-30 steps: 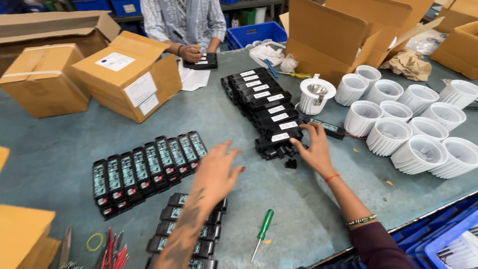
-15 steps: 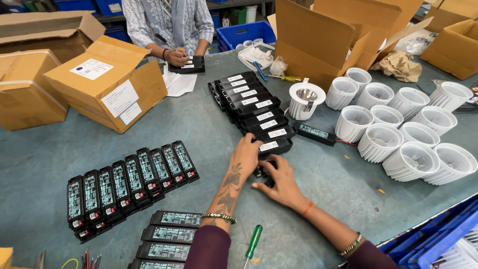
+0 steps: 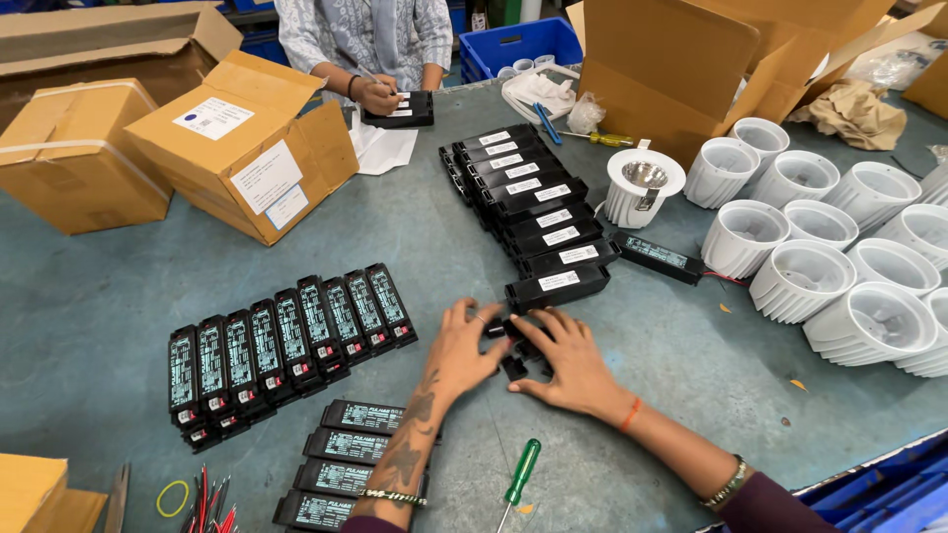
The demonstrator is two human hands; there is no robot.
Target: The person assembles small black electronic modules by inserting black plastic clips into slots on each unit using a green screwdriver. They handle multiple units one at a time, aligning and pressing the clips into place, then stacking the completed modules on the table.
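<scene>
Both hands, left [image 3: 464, 345] and right [image 3: 568, 360], close fingers around small black parts [image 3: 515, 347] on the counter [image 3: 118, 286], steadying them.

Small black plastic pieces [image 3: 515, 347], a loose cluster lying flat on the grey-green table [image 3: 89, 286], about midway along it and nearer its near edge than its far edge; several chunky bits close together, exact shapes hard to tell, partly covered by fingers. Left hand [image 3: 464, 345] touches the cluster from its left side, right hand [image 3: 573, 365] from its right, fingertips on the pieces. Just beyond them lies a long black rectangular driver box [image 3: 558, 286] with a white label, flat, nearest end of a row
</scene>
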